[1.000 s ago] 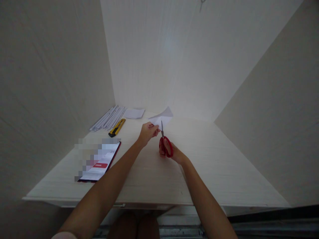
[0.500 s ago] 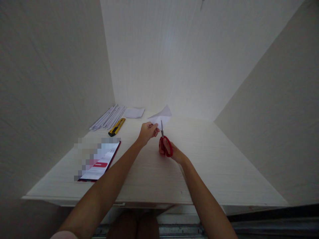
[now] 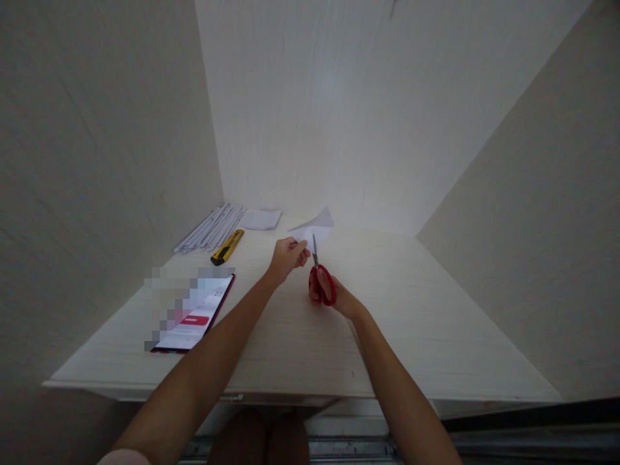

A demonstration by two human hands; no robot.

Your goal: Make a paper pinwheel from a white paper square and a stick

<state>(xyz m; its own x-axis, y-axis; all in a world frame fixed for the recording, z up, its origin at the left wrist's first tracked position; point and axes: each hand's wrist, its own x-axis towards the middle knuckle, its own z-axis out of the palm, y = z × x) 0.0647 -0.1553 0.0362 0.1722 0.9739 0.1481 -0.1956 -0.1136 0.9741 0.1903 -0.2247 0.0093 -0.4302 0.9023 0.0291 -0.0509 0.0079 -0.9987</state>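
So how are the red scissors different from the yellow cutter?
The scissors have red loop handles and bare metal blades pointing away; the cutter is a yellow and black bar with no blade visible. The scissors are held in the right hand, at the paper that the left hand holds; the cutter lies untouched on the table. Both are cutting tools.

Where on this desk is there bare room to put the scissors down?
The widest bare patch is the desk right of the right hand and scissors, out to the right wall. Another lies near the front edge, between the forearms. The left is crowded: phone, yellow utility knife, paper strips, folded paper.
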